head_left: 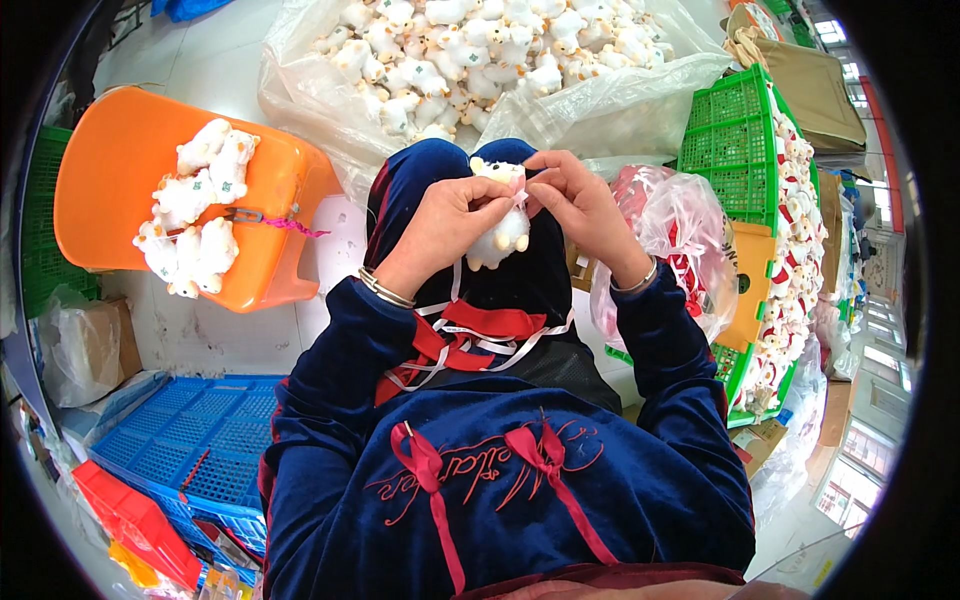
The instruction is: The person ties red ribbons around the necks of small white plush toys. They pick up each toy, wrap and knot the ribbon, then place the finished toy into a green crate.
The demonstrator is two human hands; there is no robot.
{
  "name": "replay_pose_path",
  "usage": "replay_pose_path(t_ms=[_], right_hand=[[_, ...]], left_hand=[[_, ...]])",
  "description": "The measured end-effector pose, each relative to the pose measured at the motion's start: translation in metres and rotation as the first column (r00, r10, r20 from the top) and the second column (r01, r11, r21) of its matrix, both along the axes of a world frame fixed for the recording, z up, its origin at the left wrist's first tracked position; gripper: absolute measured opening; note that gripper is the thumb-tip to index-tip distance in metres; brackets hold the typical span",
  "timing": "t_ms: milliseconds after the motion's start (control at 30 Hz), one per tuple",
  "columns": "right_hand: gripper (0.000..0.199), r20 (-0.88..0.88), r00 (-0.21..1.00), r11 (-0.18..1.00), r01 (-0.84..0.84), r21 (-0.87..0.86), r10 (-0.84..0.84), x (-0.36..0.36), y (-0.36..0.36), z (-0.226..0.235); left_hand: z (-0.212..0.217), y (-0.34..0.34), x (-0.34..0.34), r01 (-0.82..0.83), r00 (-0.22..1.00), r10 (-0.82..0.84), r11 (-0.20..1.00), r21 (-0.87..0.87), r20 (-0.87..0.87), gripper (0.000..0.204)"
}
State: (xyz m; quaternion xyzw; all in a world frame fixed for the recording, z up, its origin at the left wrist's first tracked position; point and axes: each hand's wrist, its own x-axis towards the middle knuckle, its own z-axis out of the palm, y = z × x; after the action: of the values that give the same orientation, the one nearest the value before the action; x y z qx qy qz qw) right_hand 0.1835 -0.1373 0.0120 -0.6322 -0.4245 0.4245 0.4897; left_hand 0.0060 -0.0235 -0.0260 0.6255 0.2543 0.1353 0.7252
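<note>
A small white plush animal [488, 247] with dark eyes and pale yellow feet is upright over my lap, its head away from me. My left hand [447, 225] is closed at its left side, thumb and finger pinched at the neck. At the other side, my right hand [583, 207] pinches close to the neck too, where a pale pinkish strip [520, 190] shows between the fingers. The fingers hide much of that strip. On my lap below lie red cloth pieces [492, 322] with white ribbons.
An orange stool [105, 215] at my left bears several white plush animals [222, 160]. Ahead lies a big clear plastic bag [300, 85] full of more. At right are a plastic bag with red pieces [690, 235] and a green crate [728, 150]. Blue crates [195, 435] stand lower left.
</note>
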Motion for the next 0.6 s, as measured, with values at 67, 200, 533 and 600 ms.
replay_pose_path(t_ms=[67, 200, 533, 600], right_hand=[[0.017, 0.039, 0.997, 0.998, -0.063, -0.018, 0.064, 0.003, 0.005, 0.007], [0.012, 0.119, 0.977, 0.981, -0.167, -0.094, 0.178, 0.012, 0.014, 0.009], [0.011, 0.487, 0.839, 0.965, -0.261, -0.034, 0.244, 0.017, 0.019, 0.020], [0.011, 0.533, 0.810, 0.961, -0.274, -0.027, 0.246, 0.018, 0.019, 0.021]], left_hand=[[0.001, 0.000, 0.000, -0.002, 1.000, 0.001, 0.999, 0.044, 0.000, 0.024], [0.002, 0.000, -0.001, 0.011, 1.000, -0.011, 0.998, 0.063, -0.007, 0.024], [0.002, 0.002, -0.003, 0.034, 0.999, -0.035, 0.997, 0.070, 0.008, 0.019], [0.003, 0.002, -0.003, 0.038, 0.999, -0.038, 0.997, 0.061, 0.008, 0.018]])
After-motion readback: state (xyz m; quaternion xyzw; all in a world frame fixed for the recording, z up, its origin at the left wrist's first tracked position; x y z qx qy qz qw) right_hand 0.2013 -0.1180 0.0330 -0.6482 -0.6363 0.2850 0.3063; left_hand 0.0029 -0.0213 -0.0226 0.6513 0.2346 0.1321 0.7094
